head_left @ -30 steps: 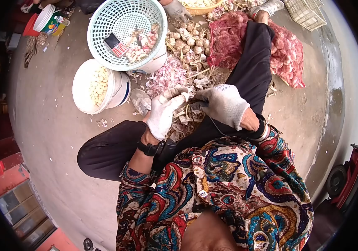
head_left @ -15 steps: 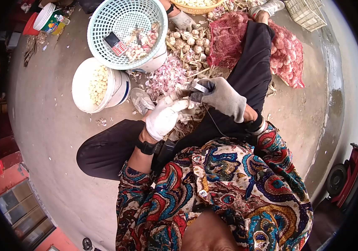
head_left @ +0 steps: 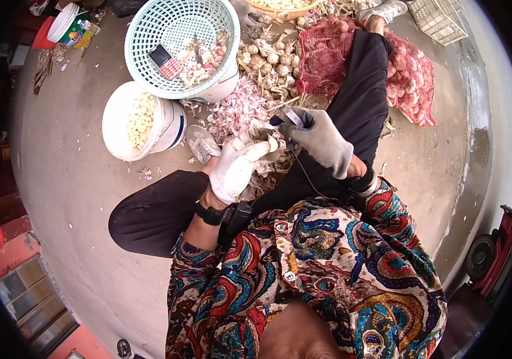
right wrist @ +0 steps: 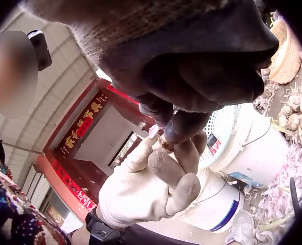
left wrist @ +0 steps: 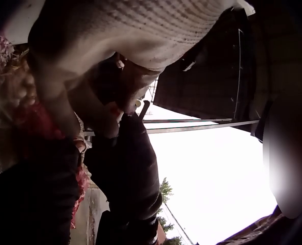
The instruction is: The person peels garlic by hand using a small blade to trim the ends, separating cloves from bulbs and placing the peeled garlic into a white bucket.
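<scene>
In the head view my left hand [head_left: 236, 166], in a white knit glove, is raised above the litter of garlic skins. Its thumb and fingers pinch a small garlic clove [right wrist: 153, 131], pinkish in the right wrist view and mostly hidden by the fingers. My right hand [head_left: 322, 140] wears a grey glove with dark fingers and grips a small knife [head_left: 294, 116], whose metal blade shows above the curled fingers. The dark fingertips are close beside the left fingers. Below lie pink garlic peels [head_left: 241, 107] and whole garlic bulbs [head_left: 271, 60].
A white bucket [head_left: 169, 128] of peeled cloves stands on the left. Behind it, a pale green basket [head_left: 139, 66] holding a phone and some cloves sits on another bucket. Red mesh sacks [head_left: 411, 84] of garlic lie by the right leg. Another person's gloved hand [head_left: 255, 17] is at the far pile.
My right hand has turned and moved slightly up from the left hand, bringing the knife blade into view. The left hand stays nearly in place. The other person's hand shifted at the bulb pile.
</scene>
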A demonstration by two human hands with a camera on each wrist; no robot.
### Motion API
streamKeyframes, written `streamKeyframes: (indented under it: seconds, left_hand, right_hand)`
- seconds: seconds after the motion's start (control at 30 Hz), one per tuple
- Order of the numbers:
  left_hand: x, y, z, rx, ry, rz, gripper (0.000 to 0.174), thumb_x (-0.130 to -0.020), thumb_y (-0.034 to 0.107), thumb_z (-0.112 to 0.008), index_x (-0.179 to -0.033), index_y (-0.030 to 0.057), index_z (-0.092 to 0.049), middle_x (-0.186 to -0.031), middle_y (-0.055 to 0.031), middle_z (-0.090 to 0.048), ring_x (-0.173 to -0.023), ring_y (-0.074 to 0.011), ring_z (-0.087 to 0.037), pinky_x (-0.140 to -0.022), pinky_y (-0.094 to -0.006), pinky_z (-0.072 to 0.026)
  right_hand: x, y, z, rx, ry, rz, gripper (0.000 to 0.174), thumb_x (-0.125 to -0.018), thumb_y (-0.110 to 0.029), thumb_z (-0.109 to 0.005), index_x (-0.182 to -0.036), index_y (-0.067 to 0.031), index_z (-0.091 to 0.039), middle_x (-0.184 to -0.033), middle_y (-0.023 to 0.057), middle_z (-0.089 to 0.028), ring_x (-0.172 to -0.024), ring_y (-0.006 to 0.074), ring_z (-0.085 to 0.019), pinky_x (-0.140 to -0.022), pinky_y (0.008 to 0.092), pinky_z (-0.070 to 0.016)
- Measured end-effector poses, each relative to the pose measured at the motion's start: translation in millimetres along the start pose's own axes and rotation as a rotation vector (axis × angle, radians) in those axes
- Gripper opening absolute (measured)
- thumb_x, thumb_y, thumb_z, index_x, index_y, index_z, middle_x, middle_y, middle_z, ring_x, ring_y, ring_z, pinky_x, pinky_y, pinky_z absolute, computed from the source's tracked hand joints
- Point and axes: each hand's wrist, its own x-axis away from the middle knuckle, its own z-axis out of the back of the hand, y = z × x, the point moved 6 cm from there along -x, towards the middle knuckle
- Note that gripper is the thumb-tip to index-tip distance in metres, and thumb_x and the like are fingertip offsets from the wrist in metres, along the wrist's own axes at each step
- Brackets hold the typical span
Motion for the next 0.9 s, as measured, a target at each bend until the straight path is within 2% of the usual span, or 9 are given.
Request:
streamKeyframes:
  seconds: [0.07, 0.2, 0.27, 0.37, 0.47, 0.6, 0.73, 0.83, 0.9]
  left_hand:
    - [0, 2, -2, 0.009, -0.010, -0.033, 0.033, -0.098, 0.012, -0.065, -0.129, 0.0036, -0.058, -0.114, -0.0073, -0.070, -0.098, -0.0184, -0.072, -0.074, -0.0268, -0.0577]
    - [1, 5, -6, -0.033, -0.026, -0.051, 0.033, -0.098, 0.010, -0.065, -0.129, 0.0027, -0.058, -0.113, -0.0071, -0.071, -0.098, -0.0170, -0.071, -0.077, -0.0267, -0.0578]
    - [1, -1, -1, 0.080, -0.070, -0.048, 0.035, -0.099, 0.009, -0.063, -0.132, 0.0000, -0.055, -0.116, -0.0101, -0.068, -0.101, -0.0199, -0.069, -0.090, -0.0341, -0.0582]
    - [4, -2, -5, 0.021, -0.004, -0.163, 0.032, -0.098, 0.007, -0.063, -0.129, 0.0001, -0.057, -0.115, -0.0097, -0.068, -0.104, -0.0187, -0.068, -0.091, -0.0333, -0.0577]
    - [6, 6, -11, -0.056, 0.081, -0.235, 0.029, -0.098, 0.006, -0.064, -0.126, 0.0003, -0.059, -0.115, -0.0089, -0.068, -0.105, -0.0174, -0.067, -0.092, -0.0318, -0.0572]
    - [7, 15, -13, -0.048, 0.142, -0.277, 0.026, -0.099, 0.006, -0.063, -0.123, -0.0004, -0.061, -0.114, -0.0076, -0.069, -0.103, -0.0132, -0.066, -0.091, -0.0282, -0.0558]
    - [9, 19, -22, -0.096, 0.140, -0.322, 0.023, -0.099, 0.005, -0.061, -0.121, -0.0006, -0.063, -0.111, -0.0068, -0.070, -0.100, -0.0122, -0.067, -0.090, -0.0277, -0.0560]
    - [10, 19, -21, -0.148, 0.188, -0.291, 0.022, -0.099, 0.005, -0.061, -0.120, -0.0008, -0.063, -0.109, -0.0064, -0.071, -0.098, -0.0124, -0.067, -0.088, -0.0276, -0.0563]
    - [12, 24, -23, -0.188, 0.184, -0.371, 0.020, -0.097, 0.002, -0.063, -0.117, -0.0017, -0.066, -0.106, -0.0060, -0.072, -0.093, -0.0115, -0.069, -0.082, -0.0225, -0.0547]
  right_hand:
    - [4, -11, -3, 0.057, -0.102, 0.017, 0.021, -0.092, -0.020, -0.072, -0.100, -0.0001, -0.069, -0.071, 0.0010, -0.060, -0.066, 0.0064, -0.051, -0.063, 0.0287, -0.0467]
    - [2, -7, -5, 0.240, -0.174, 0.011, 0.022, -0.093, -0.021, -0.073, -0.098, 0.0002, -0.069, -0.070, 0.0009, -0.059, -0.065, 0.0061, -0.051, -0.061, 0.0282, -0.0464]
    - [4, -9, -2, 0.166, -0.070, 0.016, 0.021, -0.093, -0.020, -0.071, -0.097, 0.0003, -0.069, -0.068, 0.0013, -0.058, -0.064, 0.0060, -0.050, -0.060, 0.0277, -0.0456]
    - [6, -1, -2, 0.079, 0.014, -0.084, 0.020, -0.093, -0.019, -0.071, -0.094, 0.0009, -0.068, -0.069, 0.0004, -0.060, -0.064, 0.0056, -0.050, -0.060, 0.0267, -0.0444]
    - [7, 7, -6, -0.149, 0.088, -0.076, 0.019, -0.093, -0.017, -0.071, -0.092, 0.0009, -0.068, -0.071, -0.0013, -0.060, -0.064, 0.0050, -0.050, -0.059, 0.0256, -0.0428]
    - [8, 16, -9, -0.217, 0.169, -0.034, 0.020, -0.092, -0.017, -0.071, -0.085, -0.0008, -0.063, -0.069, -0.0034, -0.056, -0.063, 0.0046, -0.049, -0.058, 0.0246, -0.0418]
    - [10, 13, -8, -0.106, 0.213, 0.035, 0.021, -0.092, -0.016, -0.070, -0.082, -0.0013, -0.060, -0.070, -0.0031, -0.056, -0.063, 0.0043, -0.048, -0.058, 0.0245, -0.0415]
    - [9, 11, -9, 0.009, 0.268, 0.210, 0.020, -0.092, -0.015, -0.069, -0.082, -0.0005, -0.059, -0.069, -0.0018, -0.056, -0.061, 0.0040, -0.048, -0.056, 0.0242, -0.0409]
    - [10, 12, -14, -0.375, 0.160, 0.003, 0.020, -0.093, -0.016, -0.067, -0.082, -0.0005, -0.061, -0.066, -0.0011, -0.055, -0.059, 0.0044, -0.047, -0.054, 0.0241, -0.0394]
